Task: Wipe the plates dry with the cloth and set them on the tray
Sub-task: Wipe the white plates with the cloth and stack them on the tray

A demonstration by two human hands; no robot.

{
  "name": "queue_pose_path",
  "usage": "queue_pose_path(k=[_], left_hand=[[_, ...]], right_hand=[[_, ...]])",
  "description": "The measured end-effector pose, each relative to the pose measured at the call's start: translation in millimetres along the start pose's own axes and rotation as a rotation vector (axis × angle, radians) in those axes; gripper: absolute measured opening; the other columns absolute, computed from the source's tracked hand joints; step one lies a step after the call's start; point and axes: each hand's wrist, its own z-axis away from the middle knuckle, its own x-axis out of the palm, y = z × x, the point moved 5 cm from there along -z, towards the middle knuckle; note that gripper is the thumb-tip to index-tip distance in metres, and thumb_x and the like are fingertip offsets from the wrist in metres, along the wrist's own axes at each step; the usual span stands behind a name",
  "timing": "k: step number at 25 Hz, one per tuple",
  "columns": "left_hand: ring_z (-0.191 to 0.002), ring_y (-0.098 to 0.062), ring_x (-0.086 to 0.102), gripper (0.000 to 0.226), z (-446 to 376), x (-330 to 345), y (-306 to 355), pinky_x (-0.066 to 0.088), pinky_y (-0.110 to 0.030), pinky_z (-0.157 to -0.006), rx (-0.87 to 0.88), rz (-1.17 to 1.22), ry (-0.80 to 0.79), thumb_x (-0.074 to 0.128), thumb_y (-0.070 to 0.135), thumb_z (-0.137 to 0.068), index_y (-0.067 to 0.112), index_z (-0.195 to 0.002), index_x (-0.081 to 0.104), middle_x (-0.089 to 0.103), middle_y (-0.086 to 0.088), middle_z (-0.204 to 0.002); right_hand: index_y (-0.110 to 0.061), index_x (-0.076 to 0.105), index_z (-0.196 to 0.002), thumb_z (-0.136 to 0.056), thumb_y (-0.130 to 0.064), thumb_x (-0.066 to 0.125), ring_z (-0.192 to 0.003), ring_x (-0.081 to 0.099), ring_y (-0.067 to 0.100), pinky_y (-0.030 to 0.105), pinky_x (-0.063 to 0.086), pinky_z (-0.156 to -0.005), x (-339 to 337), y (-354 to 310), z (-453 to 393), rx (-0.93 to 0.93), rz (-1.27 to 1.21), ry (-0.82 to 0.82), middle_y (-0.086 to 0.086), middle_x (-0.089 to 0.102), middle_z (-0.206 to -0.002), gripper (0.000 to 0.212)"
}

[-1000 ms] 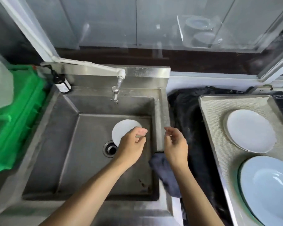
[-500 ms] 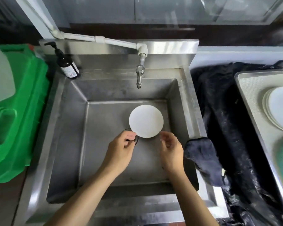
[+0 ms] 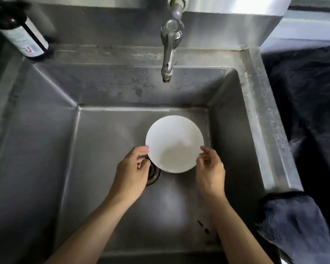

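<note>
Reaching into a steel sink (image 3: pixel 255 115), a person brings both bare hands to a white plate (image 3: pixel 174 143) lying on the basin floor. The left hand (image 3: pixel 131 173) is loosely curled, fingertips touching the plate's near-left rim; whether it grips the rim cannot be told. The right hand (image 3: pixel 210 171) is half open at the near-right rim, fingers spread and holding nothing. A drain (image 3: pixel 154 175) shows partly beneath the left hand. Beyond the plate, a tap (image 3: pixel 169 52) hangs over the basin. A dark cloth (image 3: pixel 291 225) is draped over the sink's edge, right of the right forearm. A bottle (image 3: pixel 24 38) stands far left of the hands.
</note>
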Motion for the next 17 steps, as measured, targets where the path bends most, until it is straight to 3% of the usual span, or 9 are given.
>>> queue_pose_path(k=[6,9,11,14,17], left_hand=[[-0.102,0.003,0.054,0.055,-49.7,34.8,-34.1,0.043,-0.029,-0.103,-0.109,-0.021,-0.019,0.052,0.014,-0.096,0.030,-0.147,0.043,0.049,0.016,-0.133],[-0.113,-0.007,0.057,0.058,-61.2,42.5,-38.7,0.043,-0.039,-0.110,-0.149,-0.024,-0.055,0.052,0.017,-0.096,0.030,-0.151,0.039,0.051,0.011,-0.141],[-0.118,-0.010,0.056,0.057,-65.2,44.0,-37.2,0.042,-0.039,-0.110,-0.161,-0.029,-0.054,0.053,0.018,-0.095,0.029,-0.150,0.041,0.051,0.010,-0.142],[-0.116,-0.013,0.059,0.053,-70.4,42.6,-33.1,0.044,-0.031,-0.099,-0.197,0.042,-0.020,0.055,0.011,-0.094,0.028,-0.143,0.049,0.057,0.004,-0.135],[-0.118,-0.016,0.060,0.052,-70.4,36.0,-32.2,0.048,-0.037,-0.101,-0.206,0.125,0.030,0.056,0.005,-0.092,0.028,-0.139,0.053,0.058,0.003,-0.132]], right_hand=[[-0.016,0.062,-0.137,-0.099,-0.008,0.054,-0.107,0.058,0.021,0.028,0.043,-0.091,25.6,31.1,-47.7,0.049,-0.023,0.149,0.003,0.052,-0.124,0.040],[-0.014,0.067,-0.132,-0.099,-0.005,0.053,-0.107,0.058,0.022,0.027,0.041,-0.090,31.2,38.5,-58.2,0.064,-0.026,0.175,0.008,0.054,-0.129,0.037],[-0.014,0.066,-0.130,-0.098,-0.007,0.058,-0.102,0.059,0.018,0.028,0.044,-0.087,31.0,40.5,-62.7,0.091,-0.029,0.177,0.007,0.059,-0.126,0.033],[-0.013,0.065,-0.123,-0.095,-0.004,0.063,-0.099,0.066,0.018,0.028,0.051,-0.081,29.4,41.7,-69.4,0.159,-0.117,0.191,0.005,0.068,-0.116,0.029],[-0.014,0.066,-0.116,-0.093,-0.002,0.065,-0.091,0.066,0.008,0.019,0.054,-0.076,28.3,35.8,-68.9,0.154,-0.153,0.175,-0.005,0.069,-0.102,0.026]])
